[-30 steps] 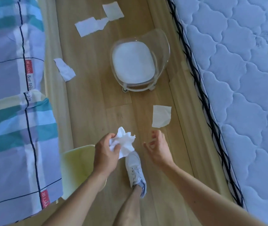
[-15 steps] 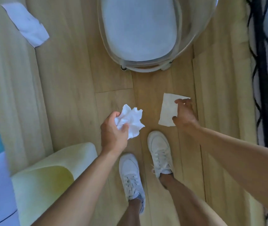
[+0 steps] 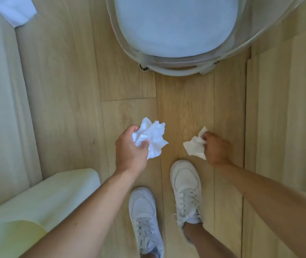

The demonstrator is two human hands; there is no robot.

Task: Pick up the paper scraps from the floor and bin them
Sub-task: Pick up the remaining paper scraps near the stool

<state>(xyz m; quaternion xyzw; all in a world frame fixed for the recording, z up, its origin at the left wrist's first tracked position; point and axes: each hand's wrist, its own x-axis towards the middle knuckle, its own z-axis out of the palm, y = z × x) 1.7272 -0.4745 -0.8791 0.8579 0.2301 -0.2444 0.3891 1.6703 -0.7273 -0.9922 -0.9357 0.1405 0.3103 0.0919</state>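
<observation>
Grip is closed on both sides: a crumpled wad point(image 3: 151, 139) is clutched in the left hand point(image 3: 131, 151), a fresh scrap point(image 3: 195, 148) pinched by the right hand point(image 3: 216, 149). Far up-left, another scrap point(image 3: 12, 10) lies on the floor point(image 3: 64, 81). Loosely pinched paper could be dropped during transfer.

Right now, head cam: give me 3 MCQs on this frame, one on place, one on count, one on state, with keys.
1. Where does the loose paper scrap lie?
A. top left floor
B. on the chair
C. between the shoes

2. How many white shoes show?
A. one
B. two
C. three

3. What is the right hand doing?
A. empty and open
B. resting on the chair
C. closed on a paper scrap

Key: 1 A, it lies flat at the frame's top left corner. 2 B, a left shoe and a right shoe. 3 C, fingers pinch a white scrap; the left hand holds a crumpled wad.
</observation>
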